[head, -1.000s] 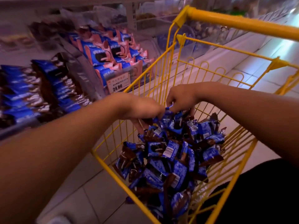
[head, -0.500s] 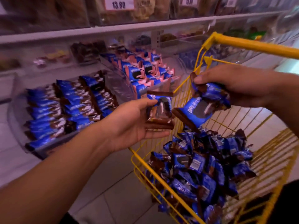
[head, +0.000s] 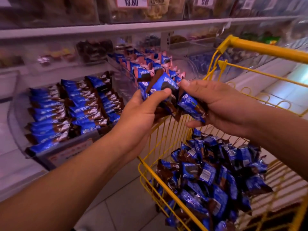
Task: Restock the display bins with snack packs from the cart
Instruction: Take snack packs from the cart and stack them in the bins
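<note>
Left hand [head: 141,112] curls its fingers and thumb round a small bunch of snack packs [head: 164,87], the thumb pressed on the top one; how many it has in the bunch I cannot count. Right hand [head: 221,104], just beside it and nearly touching at the thumbs, grips one pack [head: 191,105] against its palm with curled fingers, the thumb tip reaching toward the left hand's top pack.

Each pack is a glossy pillow wrapper, blue on its face with white lettering and a picture of a dark round biscuit, and brown at the crimped ends.

Below the right hand a heap of the same packs [head: 208,177] fills the yellow wire cart [head: 266,49], too many and too jumbled to count. Both hands are held above the cart's near-left rim.

Left of the left hand, a clear display bin [head: 16,130] holds the same blue-and-brown packs laid in three neat rows. Just behind both hands a second clear bin [head: 123,77] holds blue-and-pink packs [head: 143,72]. Above them runs a white shelf edge [head: 83,29], with two price tags over it; the nearer one [head: 131,2] reads 13.80. More clear bins with blurred goods stand further back. Pale floor tiles [head: 126,205] show below the forearms.
</note>
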The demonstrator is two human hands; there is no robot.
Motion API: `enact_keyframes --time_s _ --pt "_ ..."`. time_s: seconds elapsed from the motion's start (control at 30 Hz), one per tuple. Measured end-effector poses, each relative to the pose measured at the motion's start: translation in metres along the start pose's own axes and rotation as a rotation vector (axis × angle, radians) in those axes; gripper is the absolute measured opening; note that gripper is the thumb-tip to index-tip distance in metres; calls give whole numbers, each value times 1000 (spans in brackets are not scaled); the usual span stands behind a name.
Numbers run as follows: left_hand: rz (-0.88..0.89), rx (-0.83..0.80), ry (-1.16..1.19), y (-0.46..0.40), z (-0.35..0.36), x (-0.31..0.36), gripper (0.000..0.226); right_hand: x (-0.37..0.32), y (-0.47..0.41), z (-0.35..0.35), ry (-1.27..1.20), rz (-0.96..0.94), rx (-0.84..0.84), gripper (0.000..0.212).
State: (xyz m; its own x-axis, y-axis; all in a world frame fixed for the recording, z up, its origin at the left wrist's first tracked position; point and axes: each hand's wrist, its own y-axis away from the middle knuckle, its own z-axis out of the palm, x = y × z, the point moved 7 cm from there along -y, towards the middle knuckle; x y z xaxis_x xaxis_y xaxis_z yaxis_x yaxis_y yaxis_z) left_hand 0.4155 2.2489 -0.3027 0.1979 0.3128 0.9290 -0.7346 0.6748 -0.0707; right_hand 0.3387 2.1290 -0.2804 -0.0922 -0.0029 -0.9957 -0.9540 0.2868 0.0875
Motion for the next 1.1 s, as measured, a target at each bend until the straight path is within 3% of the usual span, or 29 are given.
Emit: enact_keyframes --time_s 0.1,0.27,0.33,0.43,0.63,0.77,0.93,1.1 --pt "65 38 -101 -3 -9 6 19 -3 1 -9 158 -67 116 44" --pt "153 168 -217 -1 -23 20 23 -11 0 -12 -91 -98 84 23" --pt "173 184 -298 0 -28 26 25 -16 3 -15 -81 -140 44 37" --pt "180 160 -346 1 -30 28 28 -24 11 -18 50 -272 26 52" --pt "154 66 -308 3 -29 21 35 -21 10 -17 -71 -278 17 33" --pt "167 16 -198 6 -28 21 46 -13 9 -14 -96 -255 -12 35" --pt "99 -98 -118 12 -32 22 52 -22 13 -7 160 -347 -72 69" --pt "-2 -185 -52 22 -39 26 58 -33 20 14 403 -488 -116 50"
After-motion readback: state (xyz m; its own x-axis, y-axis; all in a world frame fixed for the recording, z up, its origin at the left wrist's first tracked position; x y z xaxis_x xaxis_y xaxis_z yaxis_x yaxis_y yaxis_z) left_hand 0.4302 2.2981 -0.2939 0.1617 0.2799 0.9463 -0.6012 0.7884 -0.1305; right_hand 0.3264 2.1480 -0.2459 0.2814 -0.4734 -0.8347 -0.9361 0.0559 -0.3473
